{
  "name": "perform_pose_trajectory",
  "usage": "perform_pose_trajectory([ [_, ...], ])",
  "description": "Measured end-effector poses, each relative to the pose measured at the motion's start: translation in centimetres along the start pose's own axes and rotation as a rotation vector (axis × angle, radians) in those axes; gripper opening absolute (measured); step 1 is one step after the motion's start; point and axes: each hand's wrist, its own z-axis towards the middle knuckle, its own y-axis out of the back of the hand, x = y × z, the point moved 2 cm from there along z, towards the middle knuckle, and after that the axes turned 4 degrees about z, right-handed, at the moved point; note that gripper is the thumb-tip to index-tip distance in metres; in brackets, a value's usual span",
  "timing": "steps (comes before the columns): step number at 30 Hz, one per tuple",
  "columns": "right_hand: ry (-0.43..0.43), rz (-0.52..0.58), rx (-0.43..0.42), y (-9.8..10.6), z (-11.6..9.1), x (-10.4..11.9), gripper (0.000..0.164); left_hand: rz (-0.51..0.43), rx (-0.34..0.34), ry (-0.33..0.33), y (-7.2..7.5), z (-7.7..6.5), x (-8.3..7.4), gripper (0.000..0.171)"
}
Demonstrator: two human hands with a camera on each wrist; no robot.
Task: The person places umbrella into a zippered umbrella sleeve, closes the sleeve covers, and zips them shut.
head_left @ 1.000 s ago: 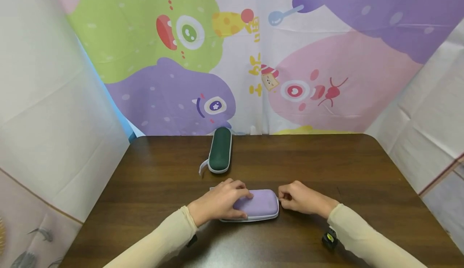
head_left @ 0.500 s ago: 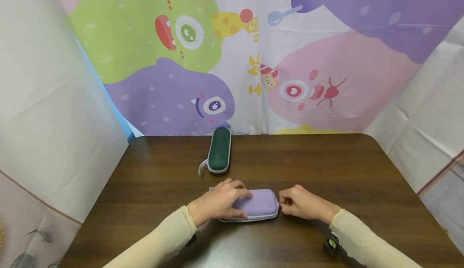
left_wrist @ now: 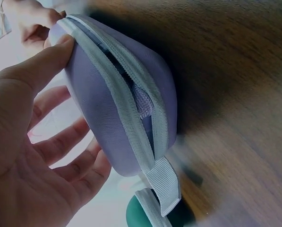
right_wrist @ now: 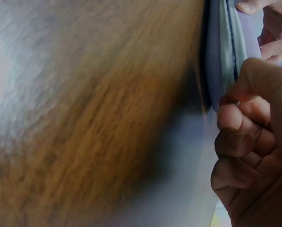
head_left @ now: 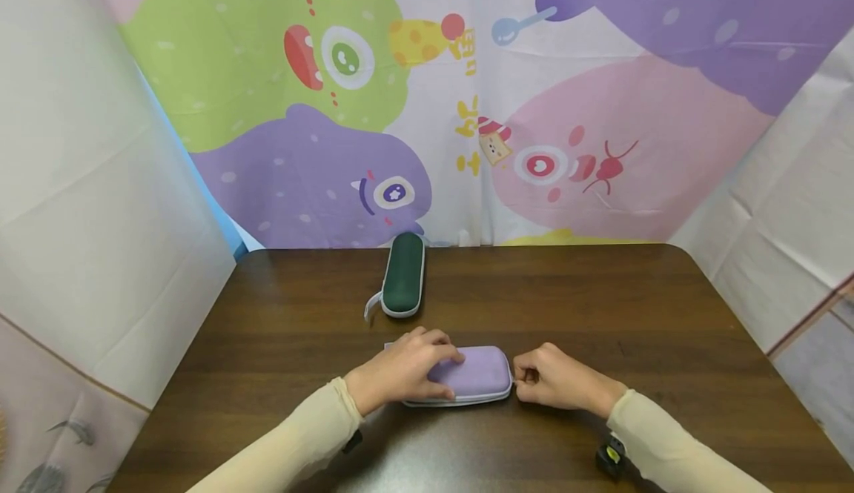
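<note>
A lilac zip case (head_left: pixel 477 373) with a pale zip band lies lengthwise across the table in front of me. My left hand (head_left: pixel 414 367) holds its left part, thumb on the near side and fingers over the top. In the left wrist view the zip (left_wrist: pixel 126 90) gapes along the near side, showing a bit of mesh inside, and a grey strap loop (left_wrist: pixel 164 184) hangs from the left end. At the right end my right hand (head_left: pixel 560 378) pinches the zipper pull (right_wrist: pixel 233 101), mostly hidden between thumb and forefinger; its other fingers are curled.
A dark green zip case (head_left: pixel 403 274) with a pale strap lies farther back, left of centre, near the rear edge of the brown wooden table (head_left: pixel 567 293). A cartoon-printed cloth (head_left: pixel 320 174) hangs right behind the table, and pale cloths flank both sides.
My right hand has shifted slightly toward me at the right end of the lilac case. The left hand and both cases stay in place.
</note>
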Motion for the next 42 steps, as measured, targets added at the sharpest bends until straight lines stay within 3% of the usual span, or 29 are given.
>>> perform_pose_trajectory([
  [13,0.01,0.063,-0.032,-0.9,-0.7,0.3,0.032,0.012,-0.01,0.009,0.0,0.0,0.0,0.052],
  [18,-0.014,0.043,-0.062,-0.6,-0.4,-0.3,0.032,0.017,-0.023,0.039,0.0,-0.1,-0.1,0.053],
  [22,-0.035,0.021,-0.065,-0.1,-0.1,-0.9,0.03,-0.012,0.004,0.06,0.1,-0.1,-0.3,0.054],
  [32,-0.054,-0.038,-0.094,1.3,1.0,-2.8,0.016,-0.123,0.057,0.013,0.5,-0.4,-0.5,0.041],
  [42,-0.054,-0.042,-0.083,1.8,2.3,-3.4,0.011,-0.081,0.078,-0.015,0.5,-0.7,-0.8,0.043],
])
